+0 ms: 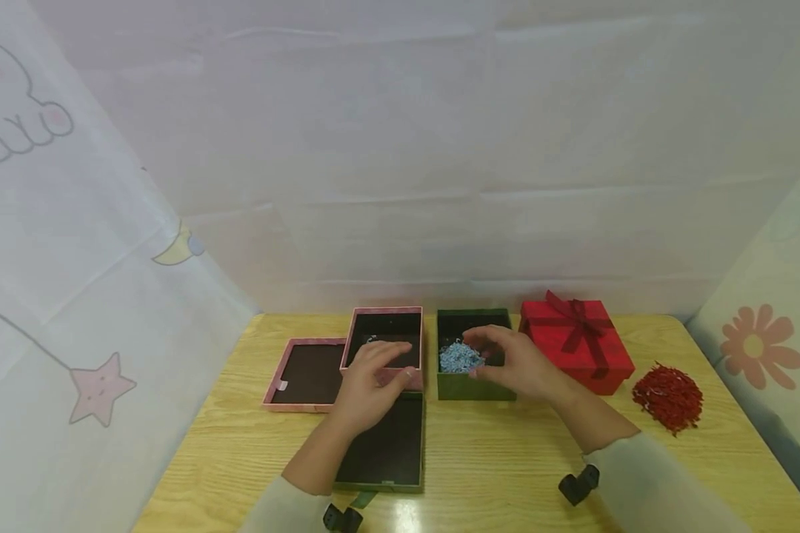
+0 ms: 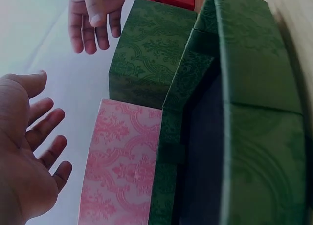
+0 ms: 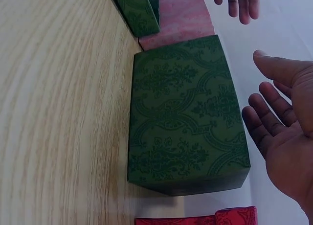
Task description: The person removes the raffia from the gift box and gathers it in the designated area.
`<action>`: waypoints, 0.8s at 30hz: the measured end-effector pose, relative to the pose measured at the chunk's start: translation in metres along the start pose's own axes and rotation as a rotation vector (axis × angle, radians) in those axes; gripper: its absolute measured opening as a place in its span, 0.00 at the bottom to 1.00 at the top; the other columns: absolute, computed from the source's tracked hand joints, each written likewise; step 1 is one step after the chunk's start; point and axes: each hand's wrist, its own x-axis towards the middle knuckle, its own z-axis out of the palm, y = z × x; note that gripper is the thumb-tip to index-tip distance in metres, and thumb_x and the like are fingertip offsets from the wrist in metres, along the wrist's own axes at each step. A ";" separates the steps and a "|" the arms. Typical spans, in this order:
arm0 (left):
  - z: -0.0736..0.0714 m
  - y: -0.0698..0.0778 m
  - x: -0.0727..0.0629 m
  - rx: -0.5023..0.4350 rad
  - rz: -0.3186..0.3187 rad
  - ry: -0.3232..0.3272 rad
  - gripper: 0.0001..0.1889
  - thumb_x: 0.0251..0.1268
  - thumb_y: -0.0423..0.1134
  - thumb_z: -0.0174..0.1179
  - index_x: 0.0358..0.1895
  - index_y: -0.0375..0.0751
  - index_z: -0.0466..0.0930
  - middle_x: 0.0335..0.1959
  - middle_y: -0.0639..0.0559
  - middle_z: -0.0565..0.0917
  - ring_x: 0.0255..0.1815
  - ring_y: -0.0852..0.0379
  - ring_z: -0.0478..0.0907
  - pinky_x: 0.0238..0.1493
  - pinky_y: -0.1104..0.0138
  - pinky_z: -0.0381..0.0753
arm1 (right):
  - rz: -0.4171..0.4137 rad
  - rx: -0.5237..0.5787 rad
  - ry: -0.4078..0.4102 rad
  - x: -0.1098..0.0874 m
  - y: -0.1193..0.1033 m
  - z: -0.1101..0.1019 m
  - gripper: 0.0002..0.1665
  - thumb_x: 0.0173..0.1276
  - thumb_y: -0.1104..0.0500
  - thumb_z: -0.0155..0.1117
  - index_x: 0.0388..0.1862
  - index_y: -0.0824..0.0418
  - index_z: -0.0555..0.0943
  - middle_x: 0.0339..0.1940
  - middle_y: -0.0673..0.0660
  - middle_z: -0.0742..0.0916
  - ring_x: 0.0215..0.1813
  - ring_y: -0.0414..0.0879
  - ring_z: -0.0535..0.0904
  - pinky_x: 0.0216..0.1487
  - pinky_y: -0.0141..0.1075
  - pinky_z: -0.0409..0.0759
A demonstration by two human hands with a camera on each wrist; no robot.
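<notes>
Above the near edge of the pink box (image 1: pixel 413 379) hovers my left hand (image 1: pixel 367 385), its fingers apart and holding nothing. Inside that box lies a small pale scrap (image 1: pixel 372 338) against the dark interior. My right hand (image 1: pixel 515 363) is raised over the right side of the green box (image 1: pixel 476 387), fingers spread and gently bent, with nothing in them. Pale blue paper shreds (image 1: pixel 458 357) lie heaped in the green box. In the right wrist view, the palm and fingers of my right hand (image 3: pixel 291 120) show bare beside the green box (image 3: pixel 188 112).
A pink lid (image 1: pixel 308 374) lies inside up at the left. Nearer me is a green lid (image 1: pixel 390 440), also inside up, partly behind my left wrist. A red gift box (image 1: pixel 603 355) with a dark red bow and a heap of red shreds (image 1: pixel 669 397) stand at the right.
</notes>
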 end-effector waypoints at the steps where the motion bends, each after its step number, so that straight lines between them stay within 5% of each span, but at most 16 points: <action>1: 0.002 0.000 0.003 0.007 0.011 0.000 0.21 0.70 0.42 0.70 0.64 0.52 0.84 0.62 0.57 0.84 0.70 0.48 0.71 0.72 0.40 0.66 | 0.005 -0.004 -0.001 0.001 0.002 0.000 0.36 0.63 0.59 0.80 0.69 0.60 0.78 0.62 0.60 0.84 0.57 0.60 0.84 0.59 0.56 0.82; 6: 0.012 0.002 0.016 0.056 0.064 -0.020 0.21 0.70 0.45 0.69 0.64 0.47 0.84 0.63 0.53 0.84 0.70 0.43 0.71 0.72 0.38 0.61 | 0.004 -0.062 0.002 0.011 0.008 0.001 0.35 0.63 0.61 0.80 0.68 0.59 0.79 0.61 0.56 0.85 0.56 0.55 0.84 0.57 0.51 0.83; 15: 0.026 0.005 0.033 0.206 -0.018 -0.158 0.28 0.73 0.56 0.64 0.72 0.52 0.78 0.74 0.53 0.74 0.77 0.44 0.60 0.71 0.33 0.53 | 0.019 -0.110 -0.032 0.027 0.018 -0.001 0.36 0.64 0.59 0.80 0.70 0.59 0.77 0.62 0.57 0.84 0.56 0.57 0.85 0.58 0.49 0.83; 24: 0.035 0.001 0.041 0.375 -0.025 -0.267 0.35 0.72 0.66 0.59 0.77 0.57 0.71 0.80 0.50 0.64 0.80 0.45 0.52 0.73 0.34 0.49 | 0.073 -0.103 -0.144 0.042 0.024 -0.005 0.42 0.62 0.62 0.81 0.73 0.62 0.72 0.66 0.60 0.82 0.62 0.58 0.82 0.60 0.50 0.82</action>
